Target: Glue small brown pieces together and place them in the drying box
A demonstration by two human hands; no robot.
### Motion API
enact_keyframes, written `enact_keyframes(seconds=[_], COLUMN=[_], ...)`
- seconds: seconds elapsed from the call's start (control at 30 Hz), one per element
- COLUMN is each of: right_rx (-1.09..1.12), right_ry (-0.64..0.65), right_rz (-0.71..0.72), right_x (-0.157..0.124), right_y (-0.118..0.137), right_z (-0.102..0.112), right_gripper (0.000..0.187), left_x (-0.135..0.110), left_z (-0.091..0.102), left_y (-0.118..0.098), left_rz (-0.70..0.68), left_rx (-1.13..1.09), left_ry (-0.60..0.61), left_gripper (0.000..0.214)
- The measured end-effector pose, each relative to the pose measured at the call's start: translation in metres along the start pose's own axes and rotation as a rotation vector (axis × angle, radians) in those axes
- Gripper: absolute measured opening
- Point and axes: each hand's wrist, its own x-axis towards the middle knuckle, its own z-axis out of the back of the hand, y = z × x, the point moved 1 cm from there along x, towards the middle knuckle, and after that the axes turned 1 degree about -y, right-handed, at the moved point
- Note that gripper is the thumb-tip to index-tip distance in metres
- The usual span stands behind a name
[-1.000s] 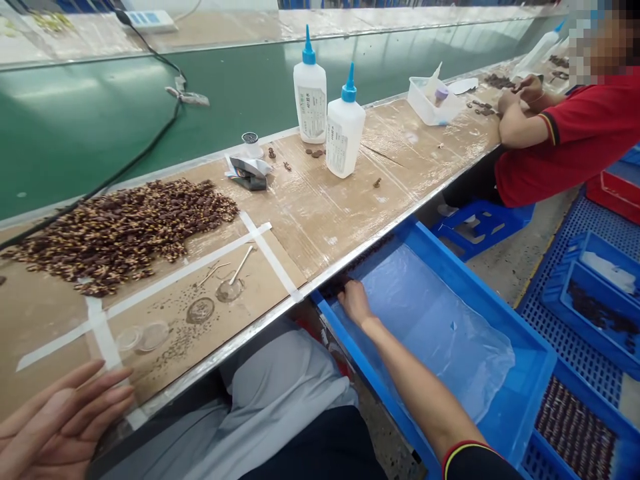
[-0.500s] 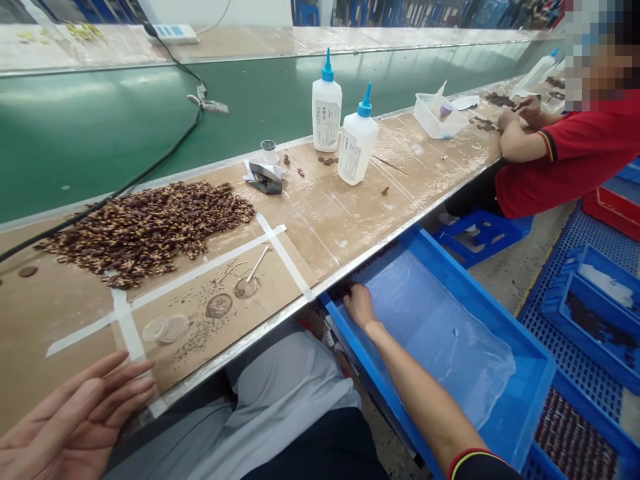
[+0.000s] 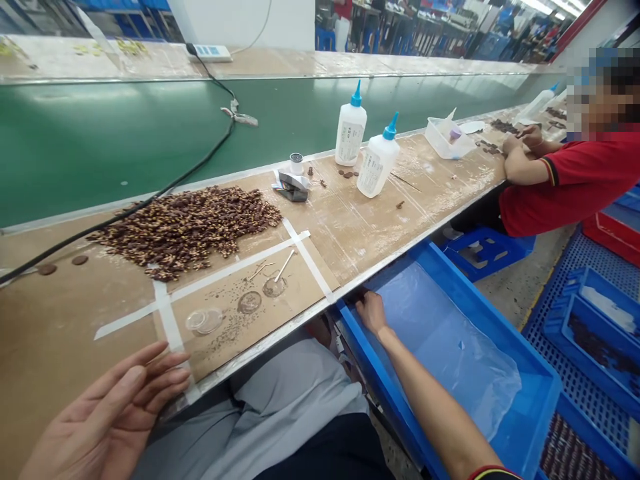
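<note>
Head: right hand (image 3: 373, 312) in blue bin (image 3: 540, 400)

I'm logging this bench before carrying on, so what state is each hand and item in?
left hand: open, palm up, holding nothing
right hand: in blue bin near corner, grip hidden
blue bin: lined with clear plastic
far glue bottle: upright
near glue bottle: upright
brown parts pile: loose heap on bench
clear tub: lidless
</note>
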Motion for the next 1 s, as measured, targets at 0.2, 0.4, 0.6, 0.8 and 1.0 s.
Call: enact_keyframes(seconds=[0.2,0.4,0.6,0.8,1.0], right_rx=[-0.060,-0.090,-0.110,-0.088,-0.020], right_ry=[0.005,0.003,0.015,0.041,0.026], right_rz=[0.002,-0.007,-0.029,-0.052,-0.067], right_x=[-0.0008,-0.0010,-0.0023,-0.0027,-0.0063], right_y=[0.0006,0.0019,-0.0051,-0.0058,0.0021], right_z=[0.0046,0.0060,0.0043,0.0016,0.0029], right_gripper=[0.029,0.030,0.030,0.027,0.028], left_x=[-0.0063,-0.0055,-0.0026,-0.0023,-0.0009], left_z=[-0.0052,-0.0015,0.0010,0.0019,0.0015], left_y=[-0.0029,-0.0012,0.0010,0.0006,-0.0006], left_rz=[-0.084,-0.059,-0.056,-0.046,-0.045], left_rx=[-0.039,-0.057,-0.069,-0.040,-0.047], left_ry=[0.023,0.022,0.022,0.039,0.034], left_gripper=[0.040,0.035,0.035,0.038,0.043])
